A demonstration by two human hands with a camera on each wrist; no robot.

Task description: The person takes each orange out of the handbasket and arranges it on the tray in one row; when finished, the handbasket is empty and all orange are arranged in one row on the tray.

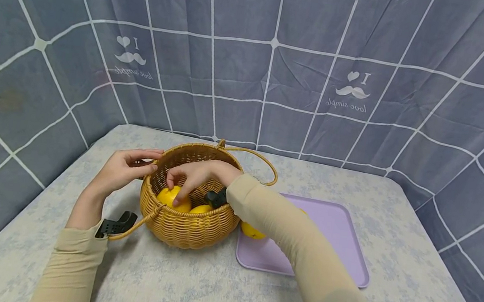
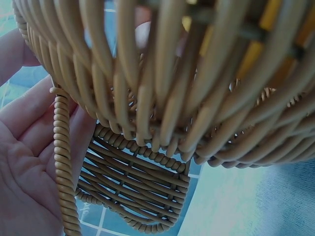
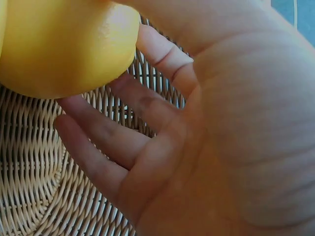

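Note:
A round wicker basket [image 1: 187,230] stands on the table with its loop handles folded down. My left hand [image 1: 155,159] rests against its left rim, fingers fairly straight; in the left wrist view the palm [image 2: 24,162] lies beside the basket wall [image 2: 197,98] and a handle cord [image 2: 61,162]. My right hand [image 1: 175,190] reaches into the basket, its fingers curved over a yellow fruit [image 1: 171,198]. The right wrist view has that fruit [image 3: 64,44] against my fingers [image 3: 128,132], above the woven floor [image 3: 29,162]. A second yellow fruit [image 1: 200,210] lies beside it.
A lilac tray [image 1: 336,233] lies right of the basket, holding one yellow fruit [image 1: 251,231] partly hidden by my right forearm. A grey checked cloth hangs behind and beside the table. The table's edges run close on the left and right.

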